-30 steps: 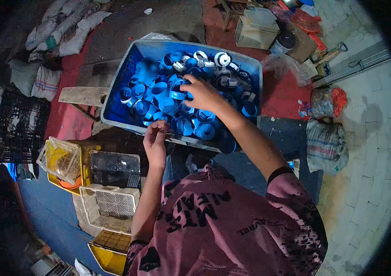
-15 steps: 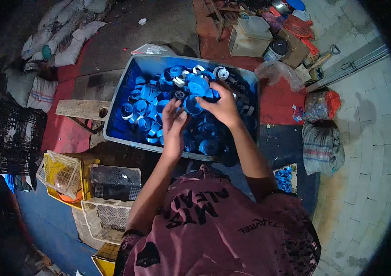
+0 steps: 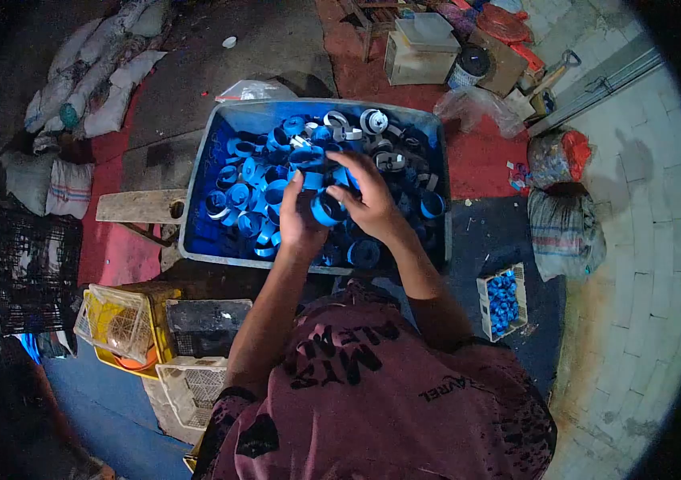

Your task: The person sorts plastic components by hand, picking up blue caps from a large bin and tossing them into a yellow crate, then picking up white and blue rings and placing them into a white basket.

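My left hand (image 3: 302,224) is over the near part of a large tub, palm turned inward and fingers raised and apart. Just to its right, my right hand (image 3: 372,204) has its thumb against a round, hollow blue cap (image 3: 328,208), which sits between the two hands. The index finger of my right hand reaches toward another wide blue cap (image 3: 306,158). Below the hands, the blue tub (image 3: 196,196) with a grey rim holds several blue, white and dark ring-shaped pieces.
A wooden board (image 3: 136,206) juts out at the tub's left. Crates, one yellow (image 3: 163,320), stand at lower left. A small crate (image 3: 523,296) of blue pieces is on the right floor. Sacks (image 3: 560,232) lean by the right wall, and a plastic bag (image 3: 480,108) lies near the tub.
The view has shifted somewhat. My hands have come closer together, and the blue cap by my right thumb is now lower, between the palms. The small right crate shows more fully.
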Tool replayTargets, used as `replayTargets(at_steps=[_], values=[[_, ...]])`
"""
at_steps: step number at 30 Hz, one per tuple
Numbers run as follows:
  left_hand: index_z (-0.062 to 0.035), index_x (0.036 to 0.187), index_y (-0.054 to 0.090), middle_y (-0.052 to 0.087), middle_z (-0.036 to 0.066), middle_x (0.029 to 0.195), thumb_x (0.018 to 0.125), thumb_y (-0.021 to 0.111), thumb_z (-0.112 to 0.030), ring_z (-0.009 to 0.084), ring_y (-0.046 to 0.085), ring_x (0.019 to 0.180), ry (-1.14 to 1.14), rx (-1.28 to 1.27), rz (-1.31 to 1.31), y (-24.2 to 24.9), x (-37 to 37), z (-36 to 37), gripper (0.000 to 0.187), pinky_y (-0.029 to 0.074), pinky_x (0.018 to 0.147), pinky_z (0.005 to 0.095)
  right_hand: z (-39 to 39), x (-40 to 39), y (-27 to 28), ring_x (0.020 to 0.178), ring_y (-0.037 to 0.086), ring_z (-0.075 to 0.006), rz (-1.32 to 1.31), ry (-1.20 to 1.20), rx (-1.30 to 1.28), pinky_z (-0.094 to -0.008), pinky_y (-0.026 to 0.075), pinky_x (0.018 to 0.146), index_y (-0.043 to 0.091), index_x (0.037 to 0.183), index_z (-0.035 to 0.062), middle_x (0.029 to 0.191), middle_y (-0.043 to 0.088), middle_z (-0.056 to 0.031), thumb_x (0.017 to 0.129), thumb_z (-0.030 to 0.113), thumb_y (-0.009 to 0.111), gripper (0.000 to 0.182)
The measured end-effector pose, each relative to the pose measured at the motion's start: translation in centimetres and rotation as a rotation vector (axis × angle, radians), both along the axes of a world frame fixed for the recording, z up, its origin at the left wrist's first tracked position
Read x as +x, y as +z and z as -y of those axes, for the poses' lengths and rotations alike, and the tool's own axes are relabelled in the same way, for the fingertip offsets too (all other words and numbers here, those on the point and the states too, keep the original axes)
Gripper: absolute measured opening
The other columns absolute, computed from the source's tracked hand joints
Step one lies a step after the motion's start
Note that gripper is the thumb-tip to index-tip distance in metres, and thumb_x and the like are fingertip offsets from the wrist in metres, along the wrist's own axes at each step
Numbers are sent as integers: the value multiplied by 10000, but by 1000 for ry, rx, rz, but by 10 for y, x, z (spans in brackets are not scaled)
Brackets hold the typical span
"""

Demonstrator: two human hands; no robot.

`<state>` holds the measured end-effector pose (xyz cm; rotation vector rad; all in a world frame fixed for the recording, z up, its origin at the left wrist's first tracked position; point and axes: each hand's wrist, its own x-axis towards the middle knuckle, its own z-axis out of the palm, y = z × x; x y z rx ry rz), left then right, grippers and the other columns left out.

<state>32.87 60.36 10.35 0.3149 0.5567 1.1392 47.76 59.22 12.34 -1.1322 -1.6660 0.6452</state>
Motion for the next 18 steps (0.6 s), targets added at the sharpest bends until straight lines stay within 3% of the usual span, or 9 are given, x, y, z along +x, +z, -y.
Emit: replayTargets(at_steps=[4, 7, 14, 18], values=[[-98, 1283, 576, 647, 94, 1197, 967, 534, -516, 260, 649, 1049, -47, 10, -31, 7, -6, 5, 526, 516, 921, 420, 0, -1, -3, 1169, 580, -337, -9, -55, 24, -430, 457, 1013, 584, 1317, 46, 1251, 592, -163, 775, 214, 850, 627], [-105, 1273, 582, 639, 92, 1209, 967, 529, -517, 266, 629, 1094, 9, 17, 53, -2, -2, 6, 516, 496, 947, 418, 1, -3, -6, 1138, 595, -326, 52, -90, 41, -425, 472, 992, 627, 1250, 42, 1209, 608, -142, 734, 229, 879, 604], [-101, 1229, 604, 662, 88, 1160, 981, 515, -488, 262, 611, 1106, 247, -91, 109, -9, 20, 5, 469, 467, 990, 409, 1, -28, -38, 1070, 603, -313, -107, -435, 147, -424, 484, 925, 671, 1095, 53, 1068, 655, -117, 710, 189, 885, 461], [-91, 1227, 602, 659, 89, 1163, 977, 518, -498, 258, 615, 1085, 268, -31, 110, -12, 22, 1, 485, 463, 986, 408, 0, -22, -39, 1106, 594, -323, -42, -387, 154, -428, 470, 970, 664, 1085, 59, 1125, 640, -118, 690, 221, 904, 489]])
